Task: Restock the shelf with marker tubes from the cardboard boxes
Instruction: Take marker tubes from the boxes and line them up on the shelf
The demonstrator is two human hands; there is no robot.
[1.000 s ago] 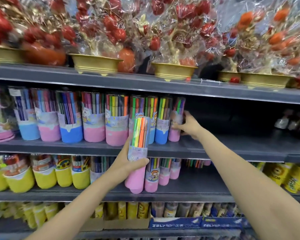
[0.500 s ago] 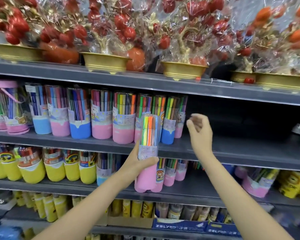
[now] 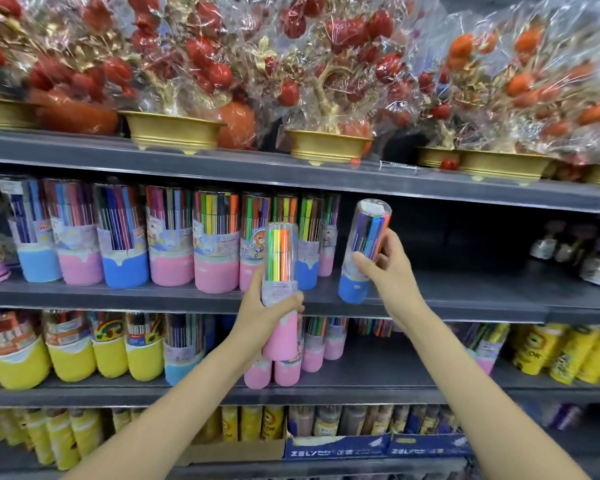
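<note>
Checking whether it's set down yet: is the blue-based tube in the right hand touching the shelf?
Cannot tell. In the head view the blue-based tube tilts, its base at the shelf edge; right hand grips it.

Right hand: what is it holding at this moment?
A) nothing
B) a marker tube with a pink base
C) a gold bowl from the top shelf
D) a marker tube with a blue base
D: the right hand grips a tilted blue-based marker tube whose base sits at the front edge of the shelf, while the pink-based tube is in the left hand.
</note>
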